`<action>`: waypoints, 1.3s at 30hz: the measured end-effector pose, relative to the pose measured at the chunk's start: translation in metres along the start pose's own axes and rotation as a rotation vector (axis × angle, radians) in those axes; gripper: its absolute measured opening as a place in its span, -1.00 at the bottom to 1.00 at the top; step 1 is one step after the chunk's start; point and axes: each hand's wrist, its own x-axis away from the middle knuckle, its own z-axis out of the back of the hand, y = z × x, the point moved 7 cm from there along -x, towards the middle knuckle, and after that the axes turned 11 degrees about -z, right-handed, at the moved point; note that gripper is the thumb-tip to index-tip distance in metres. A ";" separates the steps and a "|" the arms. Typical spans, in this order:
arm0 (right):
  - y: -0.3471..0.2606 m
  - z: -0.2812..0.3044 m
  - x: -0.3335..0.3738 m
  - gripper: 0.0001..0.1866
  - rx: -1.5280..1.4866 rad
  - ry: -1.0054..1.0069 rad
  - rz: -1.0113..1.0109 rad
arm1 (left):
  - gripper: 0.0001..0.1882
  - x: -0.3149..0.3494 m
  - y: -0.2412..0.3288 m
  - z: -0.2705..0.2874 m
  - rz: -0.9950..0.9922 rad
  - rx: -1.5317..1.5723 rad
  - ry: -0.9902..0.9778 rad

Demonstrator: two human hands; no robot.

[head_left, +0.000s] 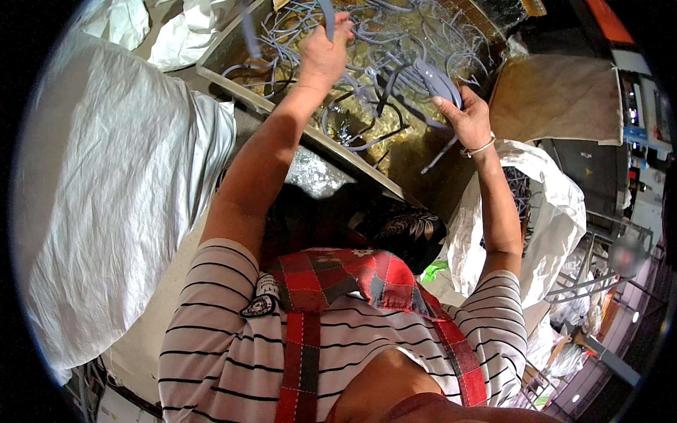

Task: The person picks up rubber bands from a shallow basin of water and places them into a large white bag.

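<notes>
Both my arms reach over a metal tank [243, 97] of shallow, yellowish water with many grey rubber-like strips in it. My left hand [323, 60] is raised above the tank's near left part, its fingers closed on a flat grey strip [327, 17] that runs up past the upper edge of the picture. Toward the tank's right side, my right hand [468, 121] grips a bundle of grey strips [436, 79], with the thumb on top and loose ends hanging below. Thin grey tangled strips [282, 42] lie in the water between and beyond my hands.
Right of the tank stands an open white sack [557, 211] with dark strips inside. Brown cardboard [557, 99] lies behind it. A large white sack [127, 190] fills the left side, and crumpled white sacks [187, 35] lie at the upper left.
</notes>
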 end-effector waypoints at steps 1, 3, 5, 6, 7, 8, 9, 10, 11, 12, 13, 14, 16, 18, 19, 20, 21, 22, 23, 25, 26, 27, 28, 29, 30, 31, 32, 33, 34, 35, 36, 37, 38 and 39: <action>0.008 0.001 0.001 -0.66 0.023 0.024 -0.035 | -0.70 -0.007 0.004 0.010 -0.110 -0.170 0.029; 0.020 -0.001 0.005 -0.67 0.018 0.040 -0.046 | -0.75 -0.018 -0.002 0.036 0.031 -0.316 0.184; 0.023 -0.001 0.009 -0.67 -0.046 0.068 -0.020 | -0.77 -0.015 -0.001 0.025 0.086 -0.023 0.175; 0.019 -0.002 0.008 -0.64 -0.012 0.076 0.057 | -0.74 -0.007 -0.011 0.007 0.217 0.068 -0.017; 0.015 -0.005 0.009 -0.64 0.004 0.061 0.087 | -0.67 0.005 -0.020 -0.013 0.347 0.159 -0.210; 0.009 -0.006 0.010 -0.63 0.017 0.050 0.120 | -0.66 0.012 -0.017 -0.032 0.219 0.070 -0.415; 0.003 -0.008 0.011 -0.62 0.033 0.038 0.150 | -0.64 0.023 -0.013 -0.050 0.091 -0.019 -0.617; -0.002 -0.009 0.011 -0.61 0.017 0.017 0.132 | -0.61 0.033 -0.012 -0.061 0.018 0.009 -0.726; -0.006 -0.007 0.012 -0.61 -0.006 0.008 0.129 | -0.60 0.038 -0.015 -0.067 0.058 0.092 -0.775; -0.010 -0.006 0.013 -0.61 -0.028 -0.001 0.126 | -0.60 0.042 -0.018 -0.071 0.098 0.175 -0.824; -0.013 -0.004 0.012 -0.61 -0.051 -0.011 0.122 | -0.59 0.046 -0.021 -0.075 0.139 0.258 -0.870; -0.017 -0.002 0.013 -0.60 -0.016 -0.016 0.161 | -0.58 0.046 -0.001 -0.071 0.104 0.107 -1.036; -0.008 0.001 0.001 -0.58 0.075 -0.007 0.143 | -0.60 0.043 -0.016 -0.078 0.200 0.330 -0.818; 0.012 0.003 -0.021 -0.45 0.318 -0.038 0.128 | -0.64 0.033 -0.023 -0.069 0.290 0.387 -0.652; 0.029 0.006 -0.027 -0.36 0.416 -0.030 0.049 | -0.66 0.028 -0.025 -0.062 0.440 0.481 -0.570; 0.047 0.010 -0.034 -0.36 0.426 -0.009 0.005 | -0.68 0.022 -0.029 -0.046 0.547 0.445 -0.407; 0.059 0.011 -0.037 -0.36 0.438 0.011 -0.041 | -0.70 0.021 -0.035 -0.032 0.653 0.410 -0.241; 0.069 0.010 -0.038 -0.42 0.562 0.034 -0.060 | -0.71 0.017 -0.037 -0.029 0.607 0.459 -0.203; 0.072 0.008 -0.037 -0.47 0.683 0.055 -0.074 | -0.72 0.010 -0.039 -0.025 0.558 0.503 -0.161; 0.065 0.000 -0.035 -0.58 0.839 0.067 0.034 | -0.76 0.003 -0.036 -0.023 0.408 0.543 -0.143; 0.049 -0.010 -0.031 -0.63 0.870 0.056 0.156 | -0.79 0.003 -0.029 -0.028 0.308 0.539 -0.167; 0.030 -0.018 -0.025 -0.67 0.901 0.048 0.275 | -0.82 0.004 -0.022 -0.034 0.207 0.536 -0.194; 0.004 -0.028 -0.019 -0.67 0.951 -0.021 0.284 | -0.83 0.008 -0.027 -0.041 0.180 0.539 -0.234; -0.016 -0.033 -0.015 -0.69 0.922 -0.029 0.373 | -0.82 0.012 -0.024 -0.050 0.184 0.561 -0.265; -0.032 -0.039 -0.011 -0.71 0.888 -0.040 0.469 | -0.80 0.017 -0.019 -0.057 0.188 0.576 -0.290; -0.046 -0.044 -0.007 -0.73 0.853 -0.052 0.566 | -0.79 0.021 -0.016 -0.064 0.192 0.590 -0.313; -0.059 -0.046 -0.007 -0.72 0.788 -0.038 0.631 | -0.75 0.025 -0.015 -0.070 0.055 0.571 -0.357; -0.068 -0.047 -0.010 -0.72 0.726 -0.023 0.686 | -0.73 0.026 -0.007 -0.071 -0.008 0.465 -0.418; -0.074 -0.046 -0.011 -0.71 0.662 -0.008 0.741 | -0.71 0.028 0.002 -0.072 -0.071 0.358 -0.476; -0.075 -0.046 -0.014 -0.71 0.649 -0.017 0.760 | -0.69 0.028 0.013 -0.070 -0.137 0.248 -0.528; -0.077 -0.047 -0.017 -0.70 0.635 -0.027 0.779 | -0.68 0.039 0.005 -0.078 0.223 0.451 -0.703; -0.079 -0.047 -0.018 -0.70 0.621 -0.036 0.798 | -0.70 0.036 0.002 -0.074 0.235 0.429 -0.663; -0.094 -0.045 -0.009 -0.68 0.615 0.056 0.985 | -0.71 0.031 -0.004 -0.066 0.248 0.403 -0.616; -0.097 -0.036 -0.012 -0.69 0.499 0.209 0.976 | -0.72 0.027 -0.010 -0.059 0.262 0.376 -0.569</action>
